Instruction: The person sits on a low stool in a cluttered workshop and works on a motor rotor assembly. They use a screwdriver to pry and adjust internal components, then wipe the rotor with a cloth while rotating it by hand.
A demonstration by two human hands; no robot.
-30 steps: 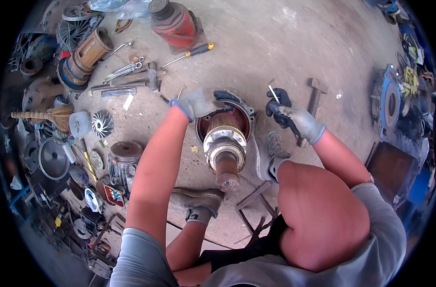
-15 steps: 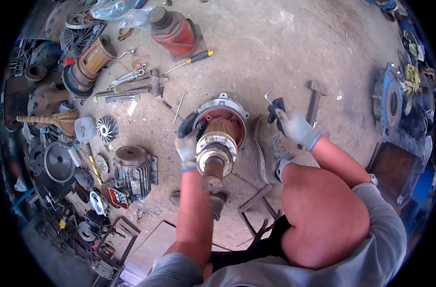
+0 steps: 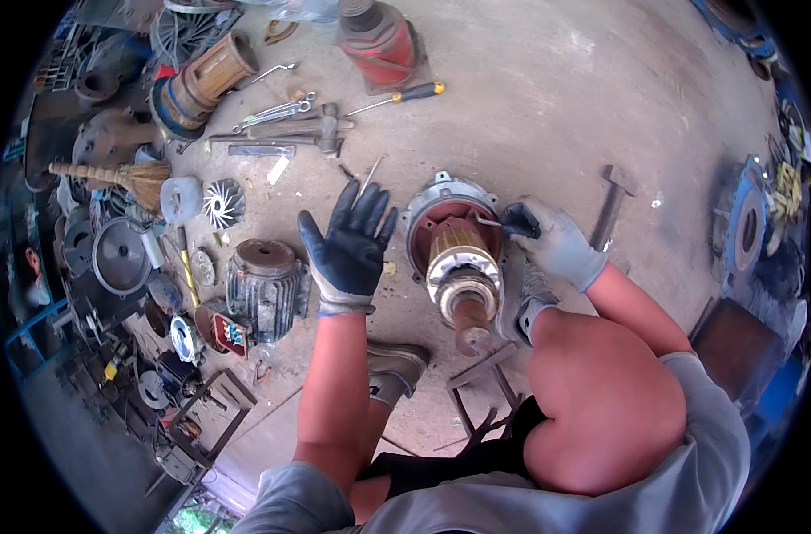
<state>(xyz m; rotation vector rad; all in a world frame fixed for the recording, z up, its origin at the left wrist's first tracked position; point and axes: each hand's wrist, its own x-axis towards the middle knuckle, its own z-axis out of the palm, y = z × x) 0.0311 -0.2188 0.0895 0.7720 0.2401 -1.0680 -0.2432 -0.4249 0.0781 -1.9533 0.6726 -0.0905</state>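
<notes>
My left hand (image 3: 349,245), in a grey glove with a dark coated palm, is raised palm up with its fingers spread; it holds nothing. To its right stands a motor rotor (image 3: 461,252) with a brassy core, a bearing and a rusty shaft tilted toward me. Its far end sits inside a round grey end cover (image 3: 418,238) with a red inner face. My gloved right hand (image 3: 549,238) is at the cover's right edge, fingers closed on a thin bent metal tool (image 3: 488,222). The tool's tip reaches over the red inside; whether it touches there I cannot tell.
A hammer (image 3: 612,206) lies right of my right hand. Beyond the left hand are a screwdriver (image 3: 396,98), wrenches (image 3: 276,113) and another hammer (image 3: 329,131). A red bottle jack (image 3: 376,53) stands farther off. A finned motor housing (image 3: 265,289) and white fan (image 3: 224,204) lie left.
My left hand has let go of the rotor, moved left and opened palm up. The right hand has brought the bent tool to the end cover. The view has shifted.
</notes>
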